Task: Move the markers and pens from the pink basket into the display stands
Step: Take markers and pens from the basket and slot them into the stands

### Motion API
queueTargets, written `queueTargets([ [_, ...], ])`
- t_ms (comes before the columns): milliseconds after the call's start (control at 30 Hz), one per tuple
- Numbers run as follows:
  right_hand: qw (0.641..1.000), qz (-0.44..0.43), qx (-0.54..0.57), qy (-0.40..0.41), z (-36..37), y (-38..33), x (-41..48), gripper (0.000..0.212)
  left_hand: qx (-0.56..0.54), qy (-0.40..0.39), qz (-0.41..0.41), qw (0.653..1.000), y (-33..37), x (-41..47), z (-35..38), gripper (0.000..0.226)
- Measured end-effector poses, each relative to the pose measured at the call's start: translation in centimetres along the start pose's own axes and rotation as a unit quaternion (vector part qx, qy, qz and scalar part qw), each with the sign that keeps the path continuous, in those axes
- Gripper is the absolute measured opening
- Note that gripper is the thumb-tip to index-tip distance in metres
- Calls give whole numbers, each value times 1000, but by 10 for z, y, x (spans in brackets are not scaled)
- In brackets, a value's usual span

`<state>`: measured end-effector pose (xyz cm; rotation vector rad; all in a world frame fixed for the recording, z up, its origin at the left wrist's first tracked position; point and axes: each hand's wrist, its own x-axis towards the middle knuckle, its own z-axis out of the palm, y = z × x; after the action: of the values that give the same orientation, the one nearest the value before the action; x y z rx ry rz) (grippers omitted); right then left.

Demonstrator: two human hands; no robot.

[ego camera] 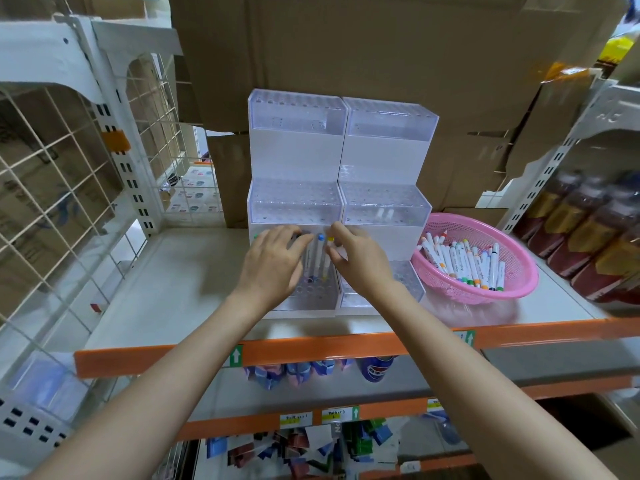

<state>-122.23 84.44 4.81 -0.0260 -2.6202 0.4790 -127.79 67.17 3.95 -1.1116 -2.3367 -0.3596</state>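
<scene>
Few markers are seated so far. A blue-capped marker and a yellow-capped marker stand upright in holes of the lowest tier of the left display stand. Others may be hidden under the hands. The right display stand sits flush beside it. Two pale items show in its middle tier, too blurred to name. The top tiers of both look unfilled.

Right hand: thumb and forefinger pinch the yellow-capped marker near its cap.
Left hand: fingers stretched forward and loosely spread over the same tier, reaching the marker tops. Cannot tell whether it grips anything.

Pink basket rests on the shelf just right of the stands. A heap of markers, well over a dozen, lies in it.

Judgement: early in the task. The step in hand looks like seating the yellow-capped marker in its hole. Most of the load remains in the basket, and most holes stand open.
</scene>
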Motion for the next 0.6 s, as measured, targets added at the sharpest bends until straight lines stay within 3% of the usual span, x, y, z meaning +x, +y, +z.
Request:
queueTargets([
  [300,997,-38,-60,6,-28,40,-25,48,-11,2,58,998,47,21,12,50],
  [600,992,78,-99,27,-82,127,-73,44,-82,-45,120,988,134,68,47,50],
])
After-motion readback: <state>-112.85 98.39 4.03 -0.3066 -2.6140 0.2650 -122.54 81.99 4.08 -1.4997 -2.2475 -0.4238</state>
